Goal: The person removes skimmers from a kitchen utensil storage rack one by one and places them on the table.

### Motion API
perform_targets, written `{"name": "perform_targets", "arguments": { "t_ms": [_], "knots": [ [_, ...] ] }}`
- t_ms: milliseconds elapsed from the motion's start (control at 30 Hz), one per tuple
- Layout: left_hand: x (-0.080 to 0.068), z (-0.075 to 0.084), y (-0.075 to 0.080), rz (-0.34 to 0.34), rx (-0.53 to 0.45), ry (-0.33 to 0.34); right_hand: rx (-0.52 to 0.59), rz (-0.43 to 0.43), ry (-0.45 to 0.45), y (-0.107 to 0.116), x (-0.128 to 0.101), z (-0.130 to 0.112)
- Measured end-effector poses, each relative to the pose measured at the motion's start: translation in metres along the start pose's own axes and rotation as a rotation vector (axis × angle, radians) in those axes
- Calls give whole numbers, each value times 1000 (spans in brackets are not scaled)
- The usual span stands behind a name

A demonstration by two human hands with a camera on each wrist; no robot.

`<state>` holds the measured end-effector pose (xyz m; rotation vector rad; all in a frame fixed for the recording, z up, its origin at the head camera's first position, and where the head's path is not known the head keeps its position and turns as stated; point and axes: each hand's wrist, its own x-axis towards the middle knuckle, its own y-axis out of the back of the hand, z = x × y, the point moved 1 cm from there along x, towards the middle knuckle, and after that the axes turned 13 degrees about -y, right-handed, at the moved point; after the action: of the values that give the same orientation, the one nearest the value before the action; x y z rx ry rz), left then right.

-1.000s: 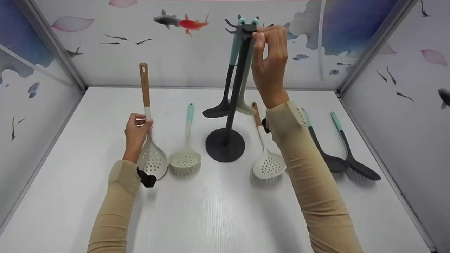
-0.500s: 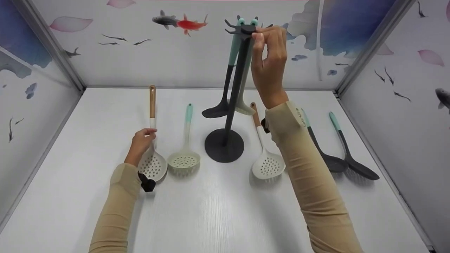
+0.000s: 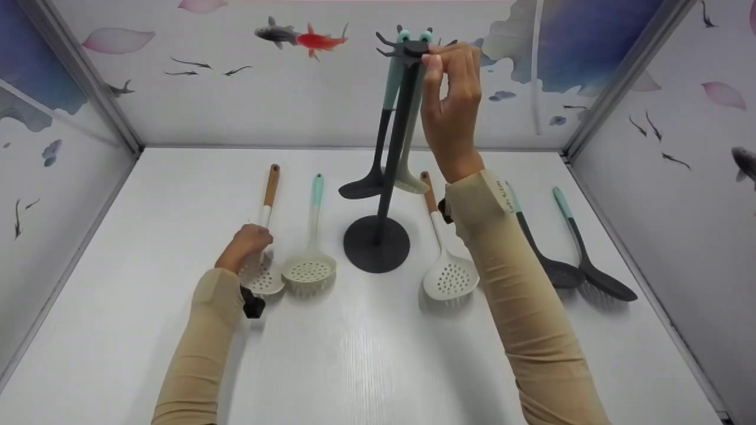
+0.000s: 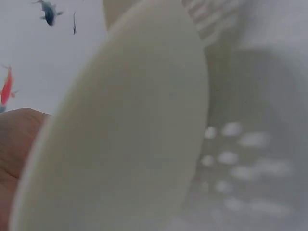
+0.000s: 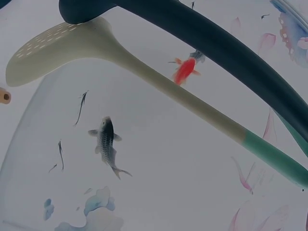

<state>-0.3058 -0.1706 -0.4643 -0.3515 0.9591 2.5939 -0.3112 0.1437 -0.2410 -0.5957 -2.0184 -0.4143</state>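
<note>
My left hand (image 3: 243,245) grips the white neck of a wooden-handled skimmer (image 3: 271,186), whose perforated head (image 3: 269,280) lies partly behind the hand. In the left wrist view, a pale rounded surface of the skimmer (image 4: 130,106) fills the middle. My right hand (image 3: 455,106) is raised, thumb and fingers pinching the hooked top of a black utensil stand (image 3: 378,245). From its hooks hang a dark ladle (image 3: 366,186) and a pale green slotted ladle (image 3: 411,177), both mint-handled. The right wrist view shows the slotted ladle (image 5: 57,50) beside the stand's black pole (image 5: 216,43).
Left of the stand base lies a pale skimmer with a mint handle (image 3: 310,268). On the right are a white skimmer (image 3: 452,277), a black ladle (image 3: 564,274) and a black turner-like utensil (image 3: 611,286). Printed panels (image 3: 195,112) enclose the white table (image 3: 354,366).
My left hand has slid down toward the skimmer's head and turned. The skimmer's handle has lowered and tipped to the right. My right hand stays at the stand's top.
</note>
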Motion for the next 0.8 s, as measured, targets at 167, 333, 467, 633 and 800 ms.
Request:
{"name": "perform_targets", "arguments": {
  "t_ms": [167,333,467,633,800],
  "knots": [
    [-1,6,1,-5,46,-18,6,-2,12,-1,0,0],
    [-4,23,3,17,117,-74,14,-1,14,0,0,0],
    [-7,42,5,56,130,-145,17,2,19,0,1,-1],
    [-13,72,3,112,119,-284,9,-7,15,1,1,-3],
    [-20,104,-2,193,109,-493,-16,-15,4,3,1,-6]
  ]
}}
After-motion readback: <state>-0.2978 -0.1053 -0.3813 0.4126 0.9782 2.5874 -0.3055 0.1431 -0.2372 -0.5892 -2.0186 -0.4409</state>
